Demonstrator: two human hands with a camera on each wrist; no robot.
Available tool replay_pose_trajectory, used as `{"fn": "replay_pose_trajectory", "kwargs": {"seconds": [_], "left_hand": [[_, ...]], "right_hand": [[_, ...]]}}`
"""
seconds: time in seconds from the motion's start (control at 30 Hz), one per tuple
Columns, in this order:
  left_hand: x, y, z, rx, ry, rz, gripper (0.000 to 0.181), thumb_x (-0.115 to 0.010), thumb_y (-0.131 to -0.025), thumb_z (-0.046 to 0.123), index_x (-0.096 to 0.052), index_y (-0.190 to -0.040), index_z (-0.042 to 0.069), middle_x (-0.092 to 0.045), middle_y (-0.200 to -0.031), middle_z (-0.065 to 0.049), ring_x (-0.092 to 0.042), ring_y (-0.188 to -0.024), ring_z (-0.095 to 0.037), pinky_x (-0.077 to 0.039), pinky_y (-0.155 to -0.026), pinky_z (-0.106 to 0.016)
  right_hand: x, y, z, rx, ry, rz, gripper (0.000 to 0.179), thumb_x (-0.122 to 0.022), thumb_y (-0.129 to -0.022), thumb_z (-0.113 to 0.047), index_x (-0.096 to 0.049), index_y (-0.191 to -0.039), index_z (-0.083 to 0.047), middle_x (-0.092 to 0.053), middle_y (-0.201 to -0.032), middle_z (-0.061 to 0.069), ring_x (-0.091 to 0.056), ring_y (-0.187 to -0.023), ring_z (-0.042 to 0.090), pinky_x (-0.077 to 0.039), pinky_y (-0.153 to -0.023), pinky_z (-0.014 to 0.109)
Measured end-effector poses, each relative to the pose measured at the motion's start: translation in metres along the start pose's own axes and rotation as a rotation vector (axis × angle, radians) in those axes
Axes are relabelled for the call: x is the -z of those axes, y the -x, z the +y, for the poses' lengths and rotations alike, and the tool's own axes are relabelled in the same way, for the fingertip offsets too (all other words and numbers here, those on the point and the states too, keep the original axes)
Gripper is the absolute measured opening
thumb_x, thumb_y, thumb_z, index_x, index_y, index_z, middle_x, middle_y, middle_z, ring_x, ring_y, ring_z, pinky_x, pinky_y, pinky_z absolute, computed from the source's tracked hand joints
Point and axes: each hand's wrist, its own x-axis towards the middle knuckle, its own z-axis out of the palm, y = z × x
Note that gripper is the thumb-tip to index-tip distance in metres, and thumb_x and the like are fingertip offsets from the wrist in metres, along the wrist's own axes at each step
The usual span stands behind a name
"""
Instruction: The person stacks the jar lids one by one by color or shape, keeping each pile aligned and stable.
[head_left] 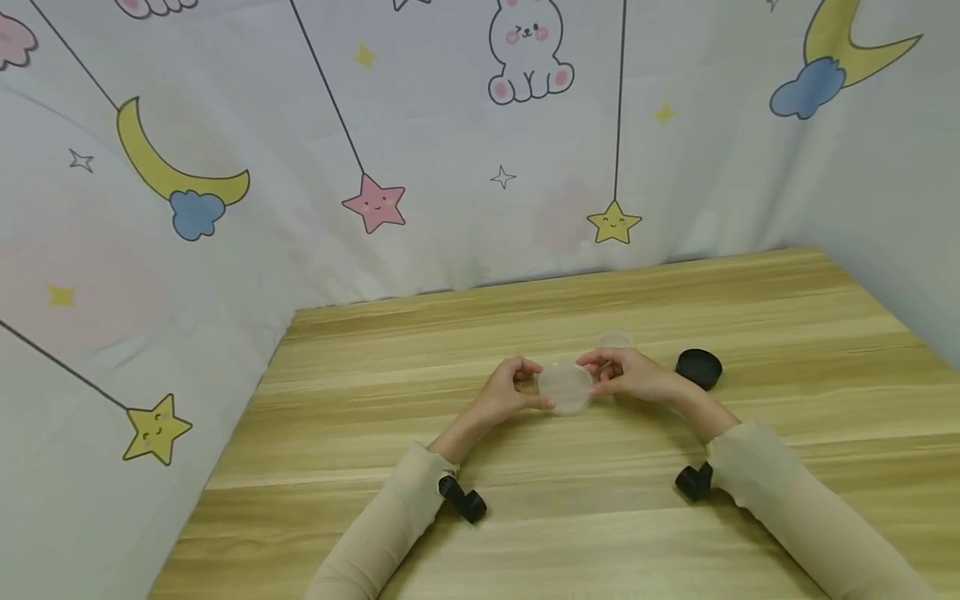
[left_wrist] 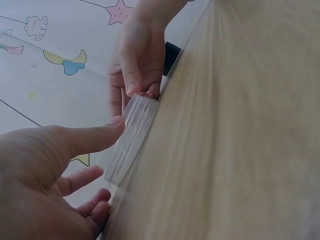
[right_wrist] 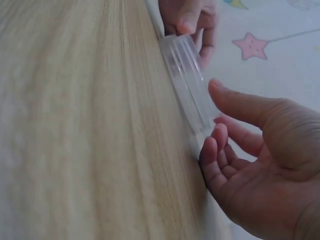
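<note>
A shallow, clear round plastic container [head_left: 566,388] is between my two hands, low over the tabletop. My left hand [head_left: 513,389] holds its left edge between thumb and fingers. At the opposite edge, my right hand [head_left: 626,374] grips it the same way. Seen edge-on in the left wrist view, the container [left_wrist: 132,139] has ridged bands along its side. The right wrist view shows the same ridged side of the container [right_wrist: 187,82], close to the wooden surface.
Behind my right hand lies another clear round piece [head_left: 615,340], partly covered by that hand. A black round dish-like piece [head_left: 699,368] sits just right of it. The wooden table [head_left: 570,517] meets a printed cloth [head_left: 450,208] at its back and sides.
</note>
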Motion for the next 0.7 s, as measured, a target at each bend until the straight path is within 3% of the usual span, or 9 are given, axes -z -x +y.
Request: {"fn": "replay_pose_trajectory", "kwargs": {"seconds": [0.3,0.7], "left_hand": [[-0.0011,-0.0003,-0.0043,-0.031,-0.091,-0.003,0.048,-0.085,-0.073,0.007,-0.062,-0.114,-0.002,-0.054,-0.112,-0.018,-0.047,-0.102,-0.023,-0.040,-0.087,-0.029],[-0.0002,0.0007,-0.0034,-0.017,-0.086,0.000,0.051,-0.084,-0.074,0.011,-0.060,-0.118,-0.002,-0.054,-0.116,-0.018,-0.048,-0.107,-0.025,-0.043,-0.093,-0.035]], "right_hand": [[-0.0013,-0.0012,0.0018,-0.004,0.001,-0.009,0.051,-0.072,-0.086,-0.003,-0.051,-0.129,0.013,-0.054,-0.099,0.009,-0.047,-0.073,0.004,-0.042,-0.063,0.017],[-0.0005,-0.0010,0.0007,0.011,0.001,-0.009,0.053,-0.070,-0.086,-0.001,-0.048,-0.132,0.015,-0.053,-0.099,0.014,-0.046,-0.072,0.004,-0.042,-0.062,0.017]]}}
